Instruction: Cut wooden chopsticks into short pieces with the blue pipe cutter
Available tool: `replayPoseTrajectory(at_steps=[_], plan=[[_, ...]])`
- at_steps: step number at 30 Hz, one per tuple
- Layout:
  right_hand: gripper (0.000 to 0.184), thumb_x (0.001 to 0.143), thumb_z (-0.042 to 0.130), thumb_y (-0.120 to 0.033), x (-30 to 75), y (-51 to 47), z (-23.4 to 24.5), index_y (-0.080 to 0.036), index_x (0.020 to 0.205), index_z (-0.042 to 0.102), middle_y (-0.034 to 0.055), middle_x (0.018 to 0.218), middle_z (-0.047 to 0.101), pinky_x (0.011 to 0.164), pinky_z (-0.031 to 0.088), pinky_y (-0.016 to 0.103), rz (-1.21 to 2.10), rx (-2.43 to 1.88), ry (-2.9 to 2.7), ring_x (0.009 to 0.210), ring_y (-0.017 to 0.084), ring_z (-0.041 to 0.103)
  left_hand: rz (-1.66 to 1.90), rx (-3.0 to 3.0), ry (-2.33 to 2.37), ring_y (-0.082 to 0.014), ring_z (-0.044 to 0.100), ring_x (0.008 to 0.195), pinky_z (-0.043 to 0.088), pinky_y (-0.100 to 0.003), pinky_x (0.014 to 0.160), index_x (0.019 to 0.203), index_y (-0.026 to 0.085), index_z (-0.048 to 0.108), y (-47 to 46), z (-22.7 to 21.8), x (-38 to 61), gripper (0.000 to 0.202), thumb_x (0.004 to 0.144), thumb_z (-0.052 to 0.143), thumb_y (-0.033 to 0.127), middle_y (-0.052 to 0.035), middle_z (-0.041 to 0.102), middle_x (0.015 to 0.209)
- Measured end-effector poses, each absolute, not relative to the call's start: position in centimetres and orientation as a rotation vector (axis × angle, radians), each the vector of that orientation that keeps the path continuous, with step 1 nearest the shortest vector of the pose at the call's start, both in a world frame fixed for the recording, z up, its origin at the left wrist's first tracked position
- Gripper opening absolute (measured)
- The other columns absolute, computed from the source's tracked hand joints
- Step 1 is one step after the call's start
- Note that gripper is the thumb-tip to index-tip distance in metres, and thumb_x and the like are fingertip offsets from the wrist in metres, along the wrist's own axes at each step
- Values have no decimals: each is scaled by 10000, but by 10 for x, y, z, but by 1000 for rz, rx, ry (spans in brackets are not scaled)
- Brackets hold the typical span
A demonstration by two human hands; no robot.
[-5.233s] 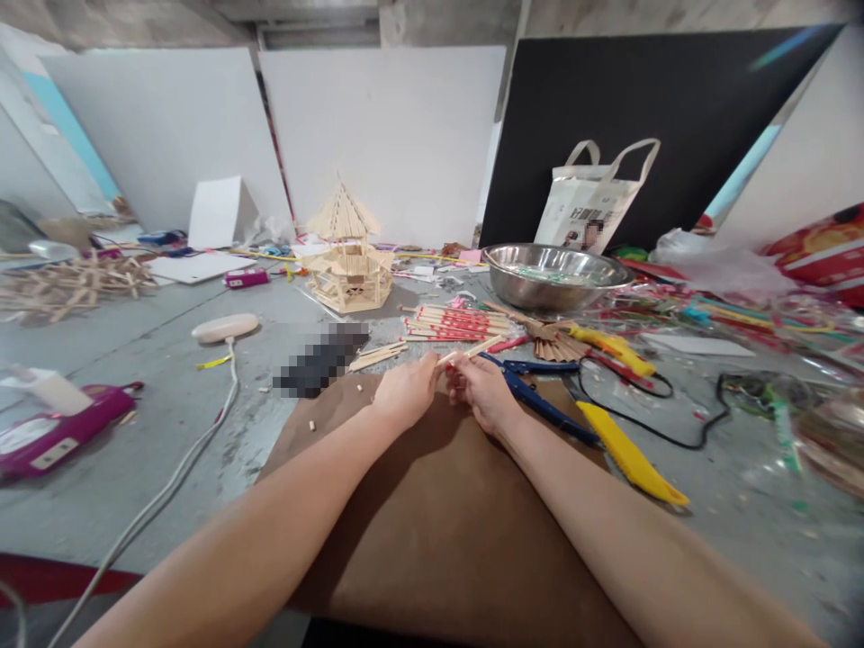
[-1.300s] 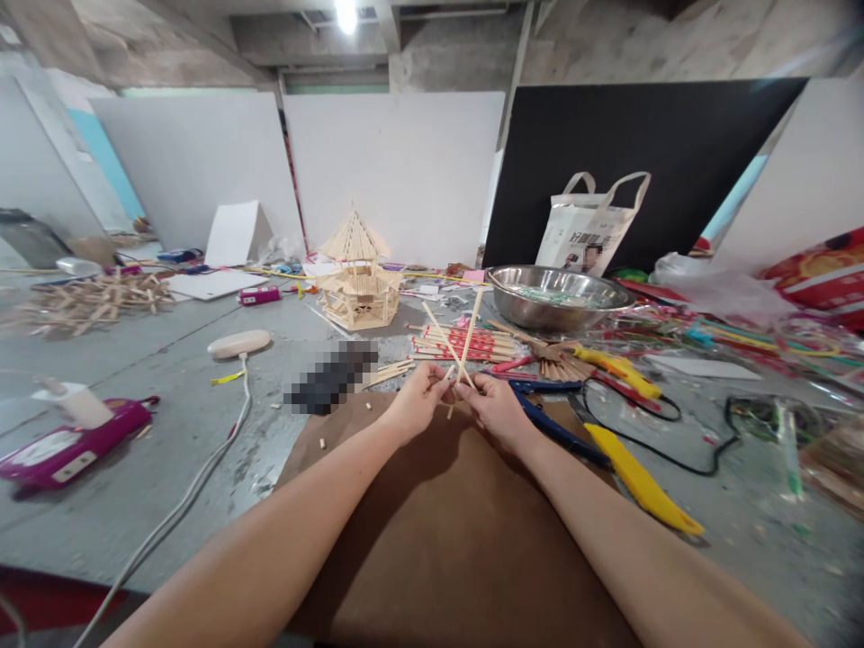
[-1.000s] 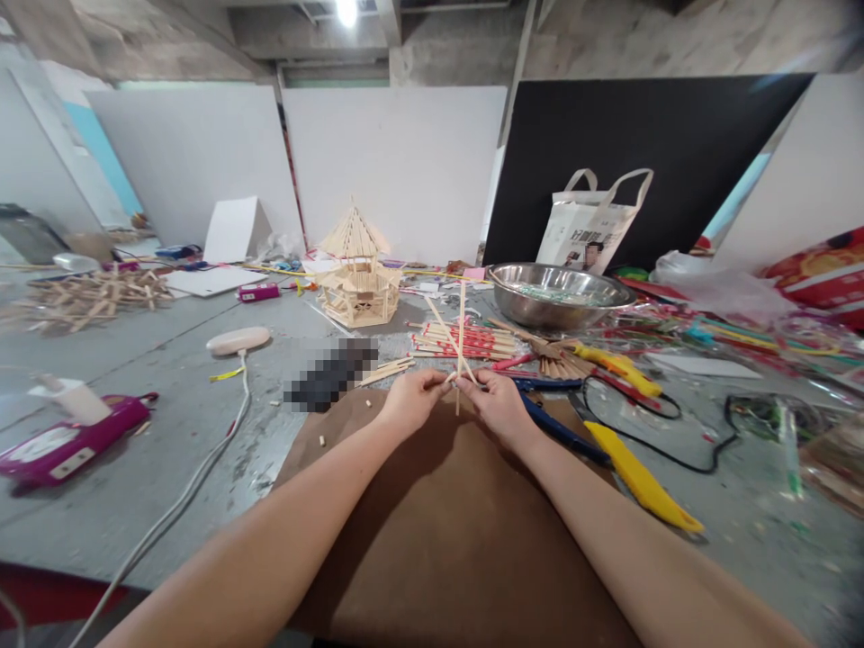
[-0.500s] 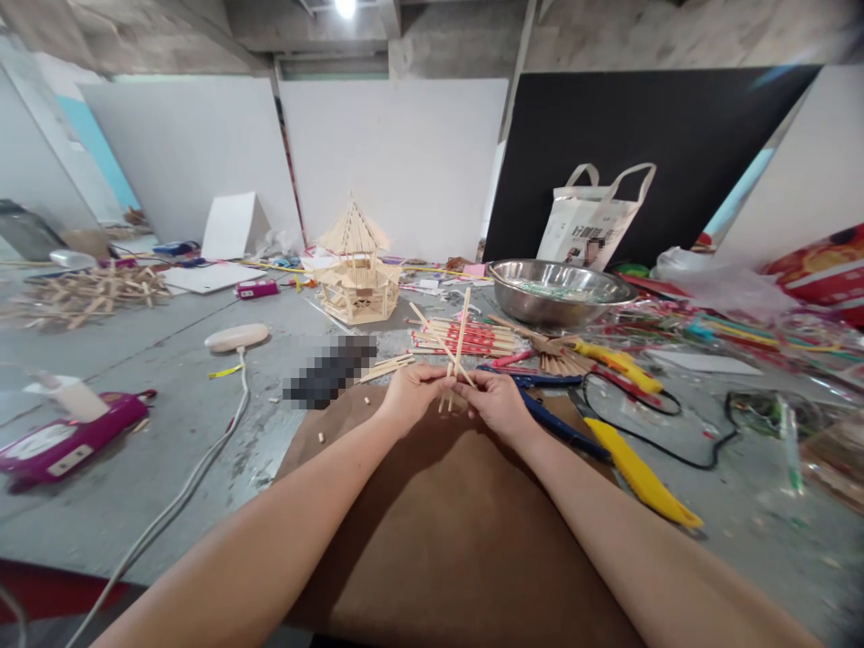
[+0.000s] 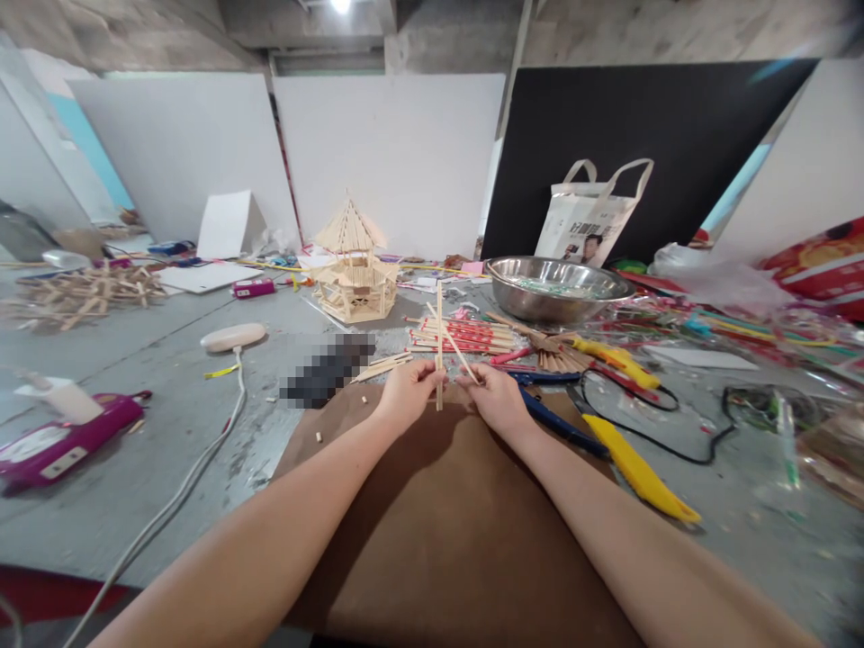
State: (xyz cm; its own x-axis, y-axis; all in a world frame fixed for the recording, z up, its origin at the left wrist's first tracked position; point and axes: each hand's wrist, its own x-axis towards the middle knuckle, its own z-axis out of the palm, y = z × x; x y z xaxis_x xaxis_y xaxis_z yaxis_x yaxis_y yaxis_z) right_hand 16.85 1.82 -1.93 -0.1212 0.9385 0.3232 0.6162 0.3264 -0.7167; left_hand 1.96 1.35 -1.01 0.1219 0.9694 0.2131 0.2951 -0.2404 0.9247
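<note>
My left hand (image 5: 409, 392) pinches pale, thin wooden sticks (image 5: 439, 328) held upright; they look like chopsticks, and how many are in the grip I cannot tell. My right hand (image 5: 500, 398), a little apart to the right, is closed on the lower end of another wooden stick (image 5: 462, 355), which slants up to the left and crosses the upright ones in view. Both hands are above a brown sheet (image 5: 432, 531). Just beyond them lie red-and-white wrapped sticks (image 5: 465, 337), and some loose sticks (image 5: 383, 366) are left of these.
A pavilion model of sticks (image 5: 355, 270) stands behind. Right are a metal basin (image 5: 557, 310), blue-handled pliers (image 5: 563, 425), a yellow-handled tool (image 5: 638, 472) and a yellow glue gun (image 5: 617, 360). Left are a white corded device (image 5: 234, 337), a purple power strip (image 5: 74, 445) and a stick pile (image 5: 87, 292).
My hands were together with the sticks crossing between them. Now they are apart: the left keeps the upright sticks, slightly further left, and the right holds the slanting one.
</note>
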Motion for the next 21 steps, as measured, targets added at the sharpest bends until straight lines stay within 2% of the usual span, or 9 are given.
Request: replayPoseTrajectory(at_steps=[3, 6, 8, 11, 16, 21], plan=[[331, 721, 452, -303, 172, 26, -24, -130, 978, 568, 67, 838, 604, 694, 418, 288, 262, -1425, -1881, 714, 153, 543, 1144, 1620, 1239, -89, 501, 548, 413, -209, 560, 665, 117, 566, 14, -10, 20, 165, 681, 486, 260, 0, 585, 608], [296, 731, 437, -231, 172, 28, -29, -107, 961, 577, 110, 936, 569, 767, 398, 307, 81, -1340, -1972, 831, 174, 516, 1185, 1649, 1202, -100, 518, 576, 423, -223, 573, 701, 124, 554, 17, -14, 18, 172, 684, 478, 278, -7, 589, 637], [246, 737, 432, -198, 172, 26, -30, -133, 897, 607, 95, 910, 575, 794, 384, 303, 14, -1244, -2055, 863, 174, 501, 1193, 1736, 1206, -104, 521, 591, 419, -224, 581, 715, 126, 552, 19, -16, 17, 174, 688, 476, 280, -9, 589, 649], [221, 752, 420, -188, 170, 22, -28, -175, 823, 629, 58, 824, 599, 770, 399, 280, 58, -1170, -2153, 809, 154, 517, 1152, 1924, 1254, -100, 507, 579, 397, -212, 573, 684, 128, 553, 19, -17, 15, 169, 702, 466, 272, -4, 578, 623], [218, 757, 425, -196, 167, 19, -28, -169, 817, 632, 44, 810, 626, 761, 406, 252, 160, -1127, -2173, 804, 140, 536, 1116, 2034, 1267, -89, 490, 554, 367, -194, 545, 682, 133, 544, 18, -18, 15, 202, 735, 426, 288, 2, 565, 603], [236, 767, 402, -204, 166, 17, -26, -171, 821, 629, 40, 819, 628, 747, 393, 237, 115, -1188, -2246, 801, 136, 534, 1087, 2079, 1284, -93, 487, 563, 360, -196, 547, 743, 142, 521, 20, -25, 15, 193, 742, 414, 304, 3, 559, 618]])
